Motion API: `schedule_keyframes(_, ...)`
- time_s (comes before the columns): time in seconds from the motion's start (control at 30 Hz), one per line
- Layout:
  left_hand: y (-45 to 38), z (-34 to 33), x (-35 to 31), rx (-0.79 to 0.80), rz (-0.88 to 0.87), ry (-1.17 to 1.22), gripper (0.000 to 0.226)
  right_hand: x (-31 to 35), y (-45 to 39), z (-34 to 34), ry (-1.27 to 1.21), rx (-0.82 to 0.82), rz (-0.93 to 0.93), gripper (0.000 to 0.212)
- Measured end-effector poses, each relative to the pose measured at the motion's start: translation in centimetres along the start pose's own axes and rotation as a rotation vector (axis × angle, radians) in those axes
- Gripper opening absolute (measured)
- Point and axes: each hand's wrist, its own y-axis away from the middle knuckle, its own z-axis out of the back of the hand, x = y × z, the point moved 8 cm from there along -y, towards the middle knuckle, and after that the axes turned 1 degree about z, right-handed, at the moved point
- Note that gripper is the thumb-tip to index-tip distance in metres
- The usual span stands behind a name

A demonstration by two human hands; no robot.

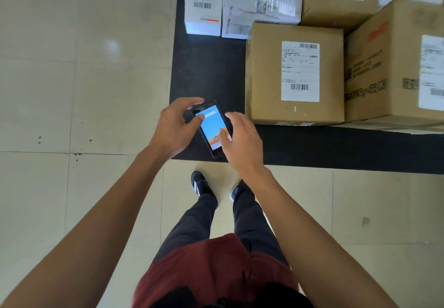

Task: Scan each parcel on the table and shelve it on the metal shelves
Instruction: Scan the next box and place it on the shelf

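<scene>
Two hands work a phone scanner [212, 127] over the black bench [206, 72]. Left hand [174, 127] curls its grip round the scanner; right hand [242, 139] taps the screen with fingers straight. Brown parcel [294, 74] sits just beside, on the bench.

Black table [209, 72], brown boxes [294, 74]

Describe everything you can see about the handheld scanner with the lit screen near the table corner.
The black slab-shaped handheld scanner looks like a thick smartphone in a dark casing. Its screen is lit, mostly blue with a pale bar near the top and orange and red patches lower down; the text is too small to read. It lies tilted, screen up, over the near left corner of the black table, beside a brown cardboard box. The left hand grips its upper end while a finger of the right hand touches the lower screen.
</scene>
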Motion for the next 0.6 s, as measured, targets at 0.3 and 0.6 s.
schedule_keyframes(0.3,-2.2,-6.3,-5.8,0.097,-0.151,0.015,0.045,-8.1,-0.6,12.4,-0.102,-0.256,-0.055,0.033)
schedule_keyframes(0.6,-3.7,-12.3,-8.4,0.17,-0.144,-0.126,0.08,-15.8,-2.2,13.7,0.123,-0.007,-0.167,0.069)
